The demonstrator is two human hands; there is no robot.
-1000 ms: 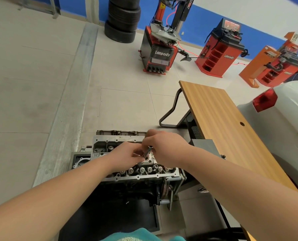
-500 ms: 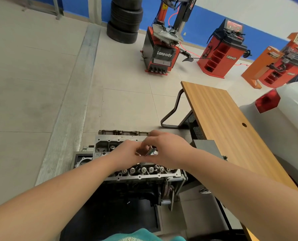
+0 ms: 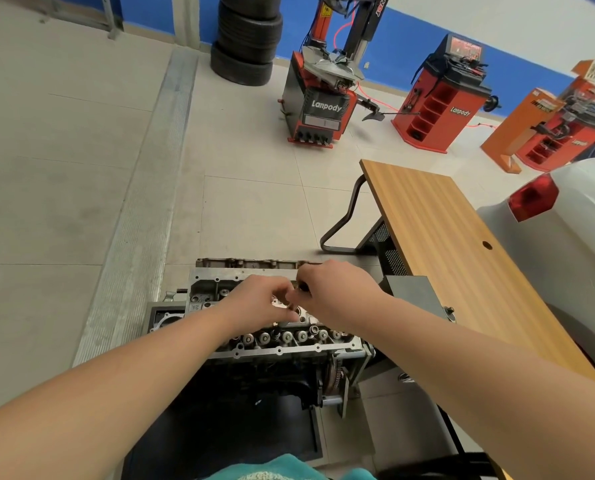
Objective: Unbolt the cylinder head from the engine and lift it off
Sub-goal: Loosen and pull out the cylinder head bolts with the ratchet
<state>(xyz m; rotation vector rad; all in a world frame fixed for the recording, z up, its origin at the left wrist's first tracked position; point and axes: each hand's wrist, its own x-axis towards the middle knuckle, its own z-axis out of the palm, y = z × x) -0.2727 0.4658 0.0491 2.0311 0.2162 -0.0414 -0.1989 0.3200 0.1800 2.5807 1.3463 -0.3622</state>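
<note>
Where the pale tiled workshop floor [image 3: 64, 168] lies open leftward, the grey aluminium cylinder head [image 3: 282, 341] sits on its dark engine block [image 3: 254, 379], beside a wooden-topped desk [image 3: 462, 258]. Left hand [image 3: 258, 296] and right hand [image 3: 330, 289] both curl over its middle, pinching something small and dark [image 3: 302, 288]; what it is I cannot tell.

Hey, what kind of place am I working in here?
Most likely a car repair workshop or training garage: stacked tyres, a Lanpody tyre changer, and a bare engine on a stand.
</note>
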